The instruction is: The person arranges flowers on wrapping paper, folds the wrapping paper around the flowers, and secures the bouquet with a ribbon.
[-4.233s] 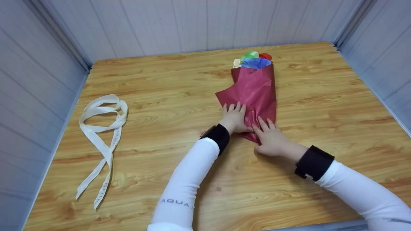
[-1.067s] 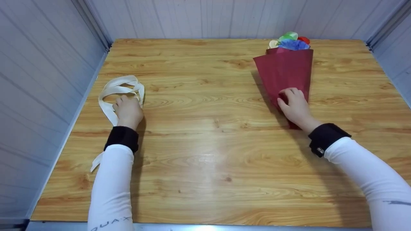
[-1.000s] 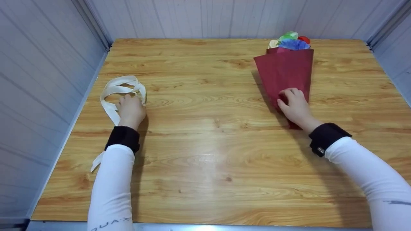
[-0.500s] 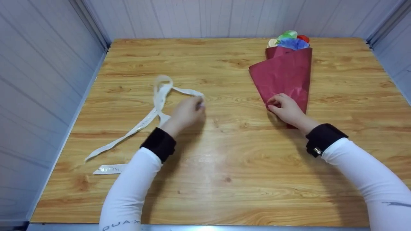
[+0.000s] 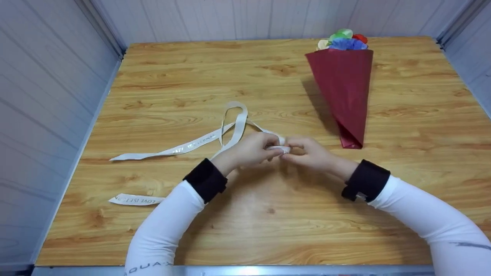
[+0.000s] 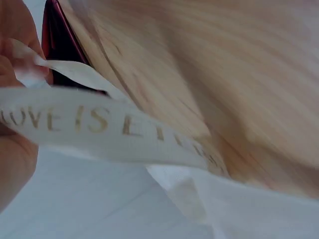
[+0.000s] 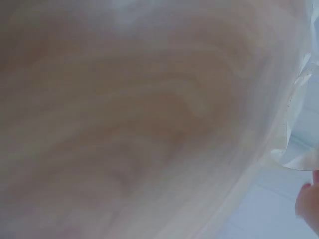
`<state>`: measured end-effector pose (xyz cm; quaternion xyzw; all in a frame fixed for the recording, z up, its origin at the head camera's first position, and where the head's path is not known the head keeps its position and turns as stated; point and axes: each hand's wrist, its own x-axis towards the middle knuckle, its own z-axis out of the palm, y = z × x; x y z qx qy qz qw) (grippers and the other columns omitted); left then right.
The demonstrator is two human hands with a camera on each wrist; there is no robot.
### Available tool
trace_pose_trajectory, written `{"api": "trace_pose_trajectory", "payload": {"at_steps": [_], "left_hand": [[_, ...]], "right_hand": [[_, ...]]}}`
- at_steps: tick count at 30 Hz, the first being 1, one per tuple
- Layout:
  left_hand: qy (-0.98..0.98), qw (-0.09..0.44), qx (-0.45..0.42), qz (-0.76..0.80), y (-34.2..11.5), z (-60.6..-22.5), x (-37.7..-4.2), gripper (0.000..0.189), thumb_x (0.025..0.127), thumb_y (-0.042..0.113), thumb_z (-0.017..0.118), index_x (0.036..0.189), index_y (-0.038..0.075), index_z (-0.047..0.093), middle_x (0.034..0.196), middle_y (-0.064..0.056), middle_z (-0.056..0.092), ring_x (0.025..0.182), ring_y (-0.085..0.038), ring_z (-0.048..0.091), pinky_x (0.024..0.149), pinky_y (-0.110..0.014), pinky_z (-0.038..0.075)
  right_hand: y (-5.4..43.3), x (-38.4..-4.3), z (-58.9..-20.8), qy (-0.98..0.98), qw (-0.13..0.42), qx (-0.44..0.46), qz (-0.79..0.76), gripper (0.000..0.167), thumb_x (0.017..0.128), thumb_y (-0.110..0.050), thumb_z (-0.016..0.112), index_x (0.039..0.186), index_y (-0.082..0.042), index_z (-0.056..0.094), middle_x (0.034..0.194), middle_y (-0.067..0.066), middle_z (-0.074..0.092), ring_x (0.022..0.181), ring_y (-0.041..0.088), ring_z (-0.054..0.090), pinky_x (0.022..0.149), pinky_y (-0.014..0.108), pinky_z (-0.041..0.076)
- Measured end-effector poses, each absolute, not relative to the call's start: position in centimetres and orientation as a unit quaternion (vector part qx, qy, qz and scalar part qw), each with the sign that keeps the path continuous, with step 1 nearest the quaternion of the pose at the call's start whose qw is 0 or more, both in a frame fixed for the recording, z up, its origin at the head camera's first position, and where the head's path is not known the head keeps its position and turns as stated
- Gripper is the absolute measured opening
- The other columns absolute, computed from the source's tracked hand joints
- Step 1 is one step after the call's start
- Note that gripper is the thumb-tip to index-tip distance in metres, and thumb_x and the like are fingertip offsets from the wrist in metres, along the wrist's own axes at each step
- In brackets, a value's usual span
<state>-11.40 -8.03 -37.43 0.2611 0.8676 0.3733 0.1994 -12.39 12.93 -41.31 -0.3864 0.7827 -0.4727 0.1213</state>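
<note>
A long white ribbon with gold lettering loops across the middle of the table. My left hand grips a length of it with bent fingers. Facing it, my right hand pinches the same stretch between thumb and fingers, the two sets of fingertips nearly meeting. In the left wrist view the lettered ribbon crosses close before the camera. Beyond my right hand a bouquet lies in dark red wrapping paper, with blue, green, red and cream flowers at its top. Neither hand touches the bouquet.
The wooden table is bounded by pale panel walls at the back and on both sides. One ribbon tail reaches toward the left edge; another end lies beside my left forearm. A metal edge runs along the front.
My left hand has gone from the bouquet to the ribbon at left and drawn it to the middle. My right hand has let go of the wrapping paper and moved left to the ribbon.
</note>
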Motion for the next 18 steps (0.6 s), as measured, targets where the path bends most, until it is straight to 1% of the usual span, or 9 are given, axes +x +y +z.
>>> {"api": "trace_pose_trajectory", "payload": {"at_steps": [1,3,4,6,10,12,14,16,18], "left_hand": [[0.867,0.207,0.254,0.376,-8.6,-37.4,-11.4,0.023,0.094,0.028,0.060,0.082,0.008,0.061,0.063,0.006,0.053,0.054,-0.005,0.046,0.052,-0.019,0.037],[0.866,0.217,0.247,0.377,-10.3,-37.4,-11.2,0.024,0.092,0.029,0.062,0.078,0.009,0.060,0.060,0.007,0.050,0.052,-0.005,0.044,0.051,-0.020,0.036],[0.865,0.223,0.242,0.379,-11.3,-37.4,-11.1,0.024,0.092,0.028,0.063,0.078,0.009,0.060,0.059,0.008,0.049,0.052,-0.005,0.044,0.051,-0.021,0.036],[0.870,0.225,0.225,0.376,-13.7,-37.4,-10.7,0.023,0.090,0.028,0.064,0.077,0.010,0.060,0.060,0.009,0.047,0.053,-0.005,0.042,0.052,-0.021,0.035],[0.879,0.229,0.175,0.381,-18.6,-37.3,-9.4,0.024,0.090,0.025,0.064,0.073,0.010,0.057,0.060,0.009,0.043,0.052,-0.005,0.038,0.052,-0.022,0.032],[0.882,0.228,0.155,0.383,-20.8,-37.4,-8.7,0.023,0.089,0.024,0.064,0.073,0.010,0.057,0.060,0.009,0.041,0.052,-0.004,0.036,0.050,-0.021,0.031],[0.876,0.233,0.138,0.399,-22.9,-37.4,-8.1,0.022,0.088,0.021,0.066,0.074,0.007,0.058,0.060,0.010,0.042,0.051,-0.002,0.036,0.049,-0.019,0.031],[0.872,0.230,0.121,0.414,-25.0,-37.5,-7.5,0.019,0.087,0.019,0.067,0.077,0.004,0.060,0.061,0.010,0.044,0.052,-0.001,0.036,0.049,-0.018,0.031],[0.870,0.221,0.098,0.429,-26.8,-37.5,-6.9,0.018,0.087,0.017,0.067,0.080,0.002,0.062,0.062,0.009,0.049,0.053,-0.001,0.040,0.052,-0.018,0.034]], "right_hand": [[13.0,-12.3,-41.1,0.777,0.158,-0.364,-0.489,0.008,0.088,-0.005,0.063,0.088,0.003,0.063,0.083,0.007,0.064,0.082,0.012,0.060,0.077,0.025,0.047],[13.5,-12.1,-40.8,0.771,0.219,-0.320,-0.505,0.014,0.090,-0.009,0.063,0.087,0.005,0.061,0.068,-0.001,0.058,0.060,0.005,0.054,0.056,0.018,0.044],[13.9,-12.1,-40.7,0.768,0.245,-0.304,-0.507,0.018,0.090,-0.010,0.063,0.087,0.007,0.060,0.062,-0.004,0.055,0.052,0.004,0.050,0.048,0.018,0.040],[15.1,-12.2,-40.7,0.760,0.287,-0.294,-0.503,0.021,0.090,-0.011,0.064,0.088,0.009,0.058,0.055,-0.007,0.051,0.043,0.002,0.044,0.038,0.019,0.035],[18.6,-12.5,-40.8,0.750,0.337,-0.295,-0.487,0.020,0.090,-0.009,0.062,0.090,0.011,0.057,0.052,-0.012,0.048,0.040,-0.002,0.039,0.034,0.020,0.030],[20.9,-12.6,-40.7,0.749,0.351,-0.300,-0.475,0.020,0.092,-0.008,0.059,0.085,0.010,0.055,0.051,-0.013,0.046,0.041,-0.004,0.037,0.033,0.020,0.027],[23.5,-12.6,-40.7,0.743,0.359,-0.306,-0.475,0.021,0.094,-0.005,0.054,0.080,0.010,0.052,0.050,-0.011,0.043,0.042,-0.004,0.036,0.033,0.021,0.025],[26.3,-12.5,-40.7,0.732,0.370,-0.314,-0.479,0.023,0.095,-0.001,0.049,0.075,0.009,0.048,0.048,-0.005,0.038,0.042,-0.001,0.034,0.032,0.023,0.023],[29.2,-12.3,-40.6,0.724,0.388,-0.303,-0.482,0.022,0.096,0.001,0.045,0.075,0.007,0.050,0.050,-0.005,0.037,0.043,0.000,0.033,0.032,0.026,0.021]]}}
